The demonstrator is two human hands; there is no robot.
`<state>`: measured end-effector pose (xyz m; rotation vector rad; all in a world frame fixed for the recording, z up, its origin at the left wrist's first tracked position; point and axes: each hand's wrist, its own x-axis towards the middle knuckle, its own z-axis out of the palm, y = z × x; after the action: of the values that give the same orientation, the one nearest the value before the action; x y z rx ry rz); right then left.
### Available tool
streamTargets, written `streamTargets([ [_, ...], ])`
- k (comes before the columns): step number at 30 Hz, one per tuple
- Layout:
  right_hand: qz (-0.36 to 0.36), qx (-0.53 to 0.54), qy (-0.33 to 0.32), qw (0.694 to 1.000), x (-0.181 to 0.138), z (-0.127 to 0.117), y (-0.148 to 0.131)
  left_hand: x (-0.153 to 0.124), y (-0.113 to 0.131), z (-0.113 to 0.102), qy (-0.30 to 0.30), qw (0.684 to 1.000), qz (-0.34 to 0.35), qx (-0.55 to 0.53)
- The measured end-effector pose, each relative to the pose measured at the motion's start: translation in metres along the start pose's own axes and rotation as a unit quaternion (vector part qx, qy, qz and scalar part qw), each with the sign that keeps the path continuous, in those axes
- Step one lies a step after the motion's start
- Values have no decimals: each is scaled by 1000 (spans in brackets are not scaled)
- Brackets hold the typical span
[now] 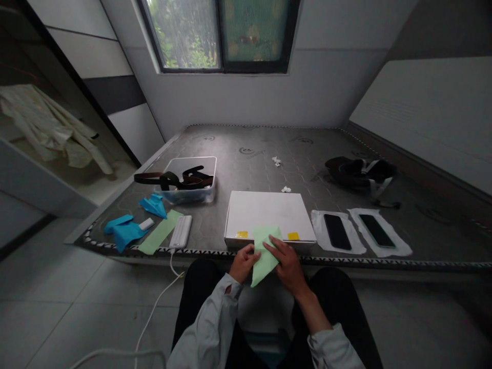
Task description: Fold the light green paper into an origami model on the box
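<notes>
Head view, left hand [243, 262] pinching green paper [263, 266], right hand [289, 265] (slanted) atop

We hold both arms [315, 310] forward, our left hand [242, 263] curled with thumb and fingers bent in a pinch, our right hand [288, 264] angled inward, fingers stretched toward the left.

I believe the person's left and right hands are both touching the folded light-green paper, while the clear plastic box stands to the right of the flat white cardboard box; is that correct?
Not quite: in the head view, the clear plastic box stands to the left of the flat white cardboard box. The left hand and right hand are indeed both touching the folded light-green paper.
</notes>
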<state>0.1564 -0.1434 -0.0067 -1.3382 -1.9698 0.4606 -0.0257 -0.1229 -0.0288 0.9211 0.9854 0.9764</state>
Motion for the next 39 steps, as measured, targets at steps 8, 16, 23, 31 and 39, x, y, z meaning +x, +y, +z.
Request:
streamTargets([
  [8,268,185,101,940,1,-6,-5,0,0,-2,18,997,69,4],
  [16,320,244,89,911,8,-9,-9,-1,5,0,55,991,95,76],
  [23,357,263,122,888,7,-4,0,2,-1,2,99,989,76,82],
  [31,362,348,136,854,8,-3,8,0,4,0,9,999,44,9],
  [39,345,437,72,827,4,4,16,-9,3,10,-40,997,68,4],
])
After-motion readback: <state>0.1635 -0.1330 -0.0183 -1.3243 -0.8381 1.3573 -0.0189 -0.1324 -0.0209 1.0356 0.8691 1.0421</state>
